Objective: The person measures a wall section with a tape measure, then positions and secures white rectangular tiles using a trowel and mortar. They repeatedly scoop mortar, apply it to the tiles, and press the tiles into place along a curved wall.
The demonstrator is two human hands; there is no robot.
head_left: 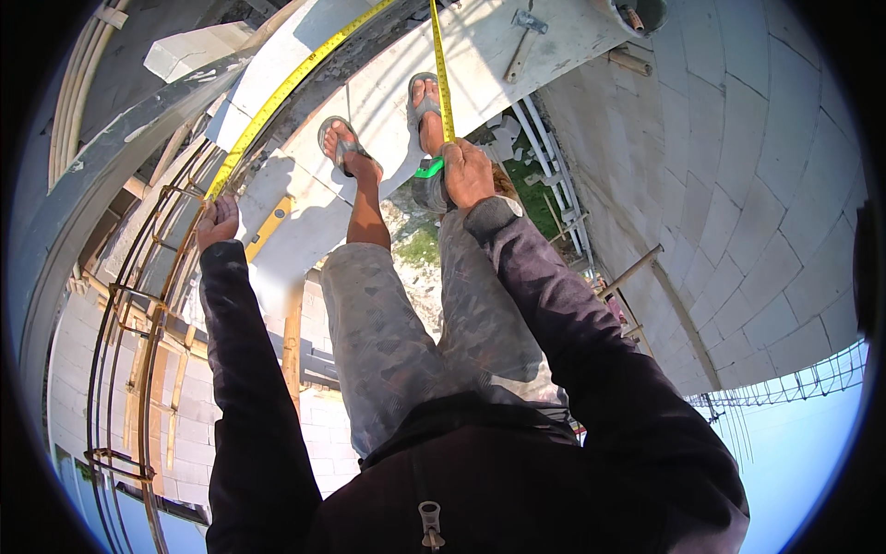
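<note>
My right hand [469, 174] is closed around a tape measure [429, 191] with a dark case and a green part, held above my right foot. Its yellow blade [277, 100] runs up past the top of the view from there. Another stretch of it comes back down on the left to my left hand [218, 222], whose fingers pinch the blade near its end. Where the blade bends is out of view. A yellow spirit level [269, 228] lies just right of my left hand. Both my feet, in grey flip-flops [343, 146], stand on a pale, dusty ledge [392, 120].
A hammer [523, 44] lies on the ledge, with a bucket [644, 15] beyond it. Rusty rebar cage [138, 369] stands at left. A block wall [701, 129] rises on the right. Below the ledge's near edge are white pipes [544, 148] and ground far down.
</note>
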